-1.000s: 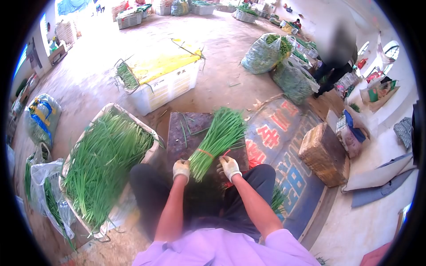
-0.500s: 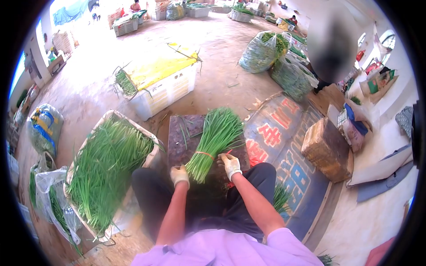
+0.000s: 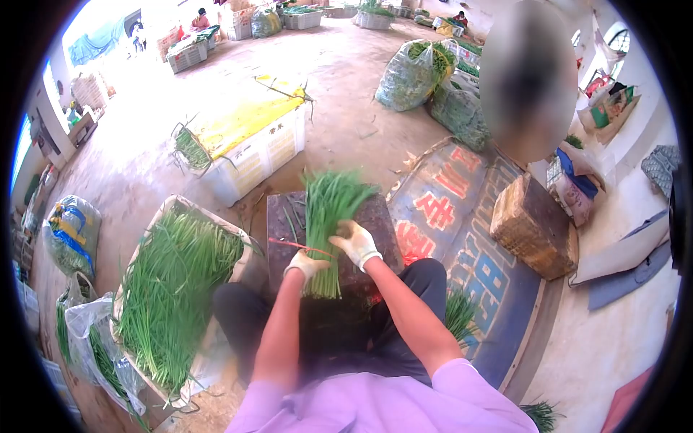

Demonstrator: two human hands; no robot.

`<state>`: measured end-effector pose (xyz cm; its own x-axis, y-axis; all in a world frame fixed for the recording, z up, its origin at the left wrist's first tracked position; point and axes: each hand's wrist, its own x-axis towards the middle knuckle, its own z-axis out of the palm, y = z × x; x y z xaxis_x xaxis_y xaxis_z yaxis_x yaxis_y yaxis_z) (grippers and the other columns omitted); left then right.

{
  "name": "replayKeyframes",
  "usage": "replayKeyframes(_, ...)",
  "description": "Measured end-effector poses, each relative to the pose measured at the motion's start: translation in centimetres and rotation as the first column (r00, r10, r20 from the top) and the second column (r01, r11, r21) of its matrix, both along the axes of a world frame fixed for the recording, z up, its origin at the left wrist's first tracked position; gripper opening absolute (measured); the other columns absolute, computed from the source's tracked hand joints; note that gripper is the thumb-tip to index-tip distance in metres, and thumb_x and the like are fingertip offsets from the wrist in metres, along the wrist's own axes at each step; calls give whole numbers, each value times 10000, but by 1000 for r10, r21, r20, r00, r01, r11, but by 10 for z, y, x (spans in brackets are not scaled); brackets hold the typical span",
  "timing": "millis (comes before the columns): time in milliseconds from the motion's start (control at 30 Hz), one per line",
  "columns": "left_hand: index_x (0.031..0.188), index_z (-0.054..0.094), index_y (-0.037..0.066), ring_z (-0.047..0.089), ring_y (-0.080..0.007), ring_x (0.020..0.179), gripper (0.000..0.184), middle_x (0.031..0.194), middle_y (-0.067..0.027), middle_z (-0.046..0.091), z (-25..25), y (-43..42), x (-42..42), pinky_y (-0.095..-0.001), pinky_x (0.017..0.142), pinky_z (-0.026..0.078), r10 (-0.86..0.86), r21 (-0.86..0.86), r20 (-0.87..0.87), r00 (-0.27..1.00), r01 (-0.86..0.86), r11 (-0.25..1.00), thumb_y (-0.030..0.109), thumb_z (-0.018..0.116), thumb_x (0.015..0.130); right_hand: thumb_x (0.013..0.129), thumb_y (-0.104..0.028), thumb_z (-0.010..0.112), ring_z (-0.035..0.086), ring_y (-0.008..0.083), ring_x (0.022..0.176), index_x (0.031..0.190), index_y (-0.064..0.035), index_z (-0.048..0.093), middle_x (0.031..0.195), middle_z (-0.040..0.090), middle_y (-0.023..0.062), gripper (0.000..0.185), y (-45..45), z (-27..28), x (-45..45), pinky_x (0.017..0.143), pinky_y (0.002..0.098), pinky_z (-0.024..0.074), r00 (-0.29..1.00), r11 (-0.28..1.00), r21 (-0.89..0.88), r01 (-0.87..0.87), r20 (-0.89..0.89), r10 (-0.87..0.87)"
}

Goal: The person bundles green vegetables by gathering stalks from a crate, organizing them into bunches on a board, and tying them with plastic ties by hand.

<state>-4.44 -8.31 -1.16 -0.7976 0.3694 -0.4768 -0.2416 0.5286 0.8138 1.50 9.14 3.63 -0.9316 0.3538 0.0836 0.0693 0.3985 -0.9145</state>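
Note:
A bunch of green chives (image 3: 328,202) stands over the dark block-like surface between my knees, its leafy tops blurred. My right hand (image 3: 355,243), in a pale glove, grips the bunch from the right side. My left hand (image 3: 308,264), gloved too, closes on the lower stems from the left. A thin red tie (image 3: 287,243) crosses the stems just above my left hand, and its loose end sticks out to the left. Whether the left fingers also pinch the tie cannot be made out. Loose leaves lie on the dark work surface (image 3: 386,216).
A crate (image 3: 245,252) heaped with loose chives stands at my left, near a plastic bag (image 3: 83,321). Ahead is a white box (image 3: 253,166) under a yellow cover. Filled bags (image 3: 404,79) and a brown block (image 3: 534,227) are at right. A blurred person (image 3: 530,79) is beyond.
The bunch has turned more upright. My right hand has moved up and left onto it, and my left hand up and right. The red tie's loose end now points left.

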Motion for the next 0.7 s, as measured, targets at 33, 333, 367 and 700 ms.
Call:
replayKeyframes(33,1394,465,3,668,-254,1030,894,1201,-145,655,-7,-11,-5,-383,916,530,2,93,112,994,-12,996,207,902,642,822,-131,748,716,241,899,1058,-28,724,1007,745,130,259,4,-13,6,828,328,544,996,993,115,26,81,-35)
replayKeyframes(333,1417,447,16,669,-242,1012,830,1156,-146,669,-27,-32,-9,-368,881,535,14,269,355,935,-116,956,155,861,711,879,-242,665,686,366,887,996,-85,734,945,721,165,208,-21,-68,18,813,451,545,960,827,506,-244,246,133)
replayKeyframes(367,1417,447,16,669,-242,1012,830,1156,-146,669,-28,-31,-10,-368,881,535,12,270,356,935,-115,956,155,861,711,879,-242,665,686,366,887,996,-85,734,945,721,165,208,-22,-69,19,813,451,545,960,827,507,-243,247,131)
replayKeyframes(700,1407,483,44,647,-245,1049,804,1179,-136,660,-20,-34,-8,-381,922,515,-4,222,257,966,-54,974,139,848,697,853,-208,679,694,336,882,1060,-81,705,957,715,171,244,-4,-81,10,793,435,550,986,976,204,-74,160,41)
